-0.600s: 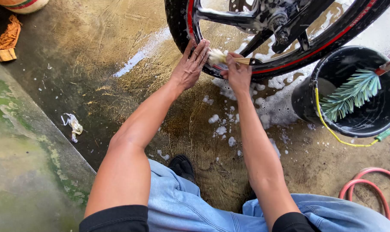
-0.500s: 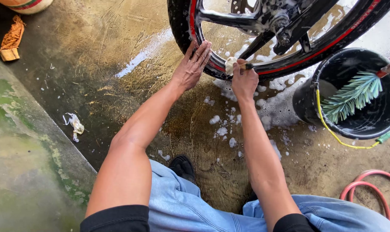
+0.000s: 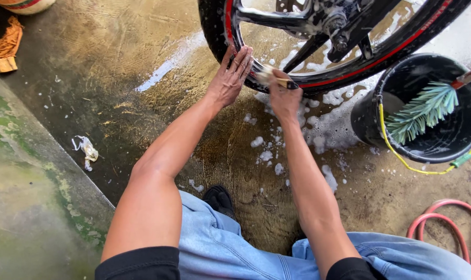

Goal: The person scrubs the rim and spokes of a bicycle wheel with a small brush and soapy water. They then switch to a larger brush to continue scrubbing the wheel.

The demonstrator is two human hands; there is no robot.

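Two hands are up at the bottom arc of the motorcycle wheel point(image 3: 318, 46), and that's where all the action is. Your left hand point(image 3: 229, 78) lies flat against the black tyre and red-striped rim, fingers together and extended, bracing rather than gripping. Your right hand point(image 3: 283, 96) is curled closed around a small brush point(image 3: 277, 79), its pale bristle end pressed to the rim right beside your left fingertips.

That wheel looks heavy and rigid, and by my reading it's slick: suds cling to the spokes point(image 3: 303, 23) and foam point(image 3: 323, 124) pools on the wet concrete floor point(image 3: 116, 103) beneath. Judging from that, an open palm on the tyre's rubber gives you the surest purchase; the glossy rim would likely slide under wet fingers. The brush seems light and stiff-handled, best held close to the head as you have it.

Off to your right, a black bucket point(image 3: 367, 119) holds a green frond-like duster point(image 3: 422, 111), just beside the wheel. A red hose point(image 3: 438, 215) coils near your knee, and an orange rag point(image 3: 8, 44) sits well apart.
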